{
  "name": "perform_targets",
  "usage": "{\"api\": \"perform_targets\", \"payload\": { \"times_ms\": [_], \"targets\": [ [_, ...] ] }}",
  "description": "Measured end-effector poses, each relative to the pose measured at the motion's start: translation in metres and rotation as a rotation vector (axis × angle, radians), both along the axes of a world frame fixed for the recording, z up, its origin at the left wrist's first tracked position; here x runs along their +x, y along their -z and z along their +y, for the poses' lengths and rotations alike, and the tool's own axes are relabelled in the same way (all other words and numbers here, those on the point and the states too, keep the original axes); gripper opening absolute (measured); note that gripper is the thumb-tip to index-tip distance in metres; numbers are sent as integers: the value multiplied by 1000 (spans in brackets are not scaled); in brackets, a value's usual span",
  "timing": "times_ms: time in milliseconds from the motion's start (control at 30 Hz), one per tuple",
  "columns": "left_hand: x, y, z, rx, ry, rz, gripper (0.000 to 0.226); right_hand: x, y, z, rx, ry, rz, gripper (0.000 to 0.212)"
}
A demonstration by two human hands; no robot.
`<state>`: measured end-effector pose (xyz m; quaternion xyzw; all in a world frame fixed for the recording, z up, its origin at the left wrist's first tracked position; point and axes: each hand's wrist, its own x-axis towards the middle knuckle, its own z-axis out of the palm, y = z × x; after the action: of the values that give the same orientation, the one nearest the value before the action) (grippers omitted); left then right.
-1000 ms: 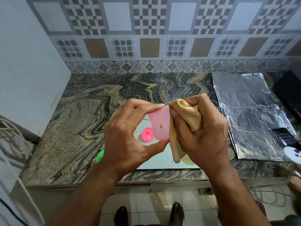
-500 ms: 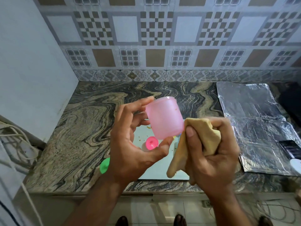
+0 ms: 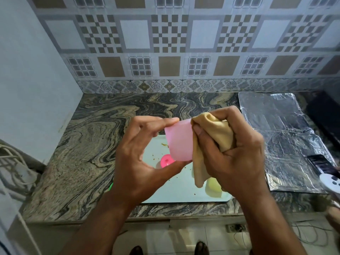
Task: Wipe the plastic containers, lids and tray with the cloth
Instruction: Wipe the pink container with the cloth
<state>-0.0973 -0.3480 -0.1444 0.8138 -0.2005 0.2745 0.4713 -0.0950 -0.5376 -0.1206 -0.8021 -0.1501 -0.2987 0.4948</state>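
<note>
My left hand [image 3: 139, 159] pinches a pale pink plastic container [image 3: 179, 142] between fingertips and thumb, above the counter. Pressed against the container's right side is a tan cloth [image 3: 215, 137], bunched in my right hand [image 3: 237, 155], with a tail hanging down. Below them a white tray [image 3: 176, 192] lies on the counter with brown crumbs and smears. On the tray sit a bright pink lid [image 3: 166, 161] and a pale yellow container [image 3: 213, 188], partly hidden by my right hand. A green lid [image 3: 111, 186] peeks out beside my left wrist.
The marbled stone counter [image 3: 88, 148] ends at a white wall on the left and a tiled wall behind. A foil sheet [image 3: 283, 140] covers its right part, with a phone [image 3: 323, 162] and a white device [image 3: 331, 183] at the right edge. Cables hang at the left.
The cloth hand was apart from the pink container half a second ago; it has risen and now presses the cloth onto the container's side. The left hand has turned the container.
</note>
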Motion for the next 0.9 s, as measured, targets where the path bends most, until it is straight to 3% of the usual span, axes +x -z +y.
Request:
{"api": "perform_targets", "payload": {
  "times_ms": [133,267,467,700,900],
  "targets": [
    [2,8,5,-63,11,23,73,10,3,3,51,-36,63,12],
    [1,20,6,-279,46,90,75,13,14,-2,89,1,118,15],
    [5,16,0,-486,105,156,74,-15,22,16,327,-100,3,7],
    [6,15,0,-461,133,197,78,-16,25,20,236,-37,12,11],
    [5,4,3,-87,-39,52,72,-7,10,12,99,-19,-44,10]
  ]
}}
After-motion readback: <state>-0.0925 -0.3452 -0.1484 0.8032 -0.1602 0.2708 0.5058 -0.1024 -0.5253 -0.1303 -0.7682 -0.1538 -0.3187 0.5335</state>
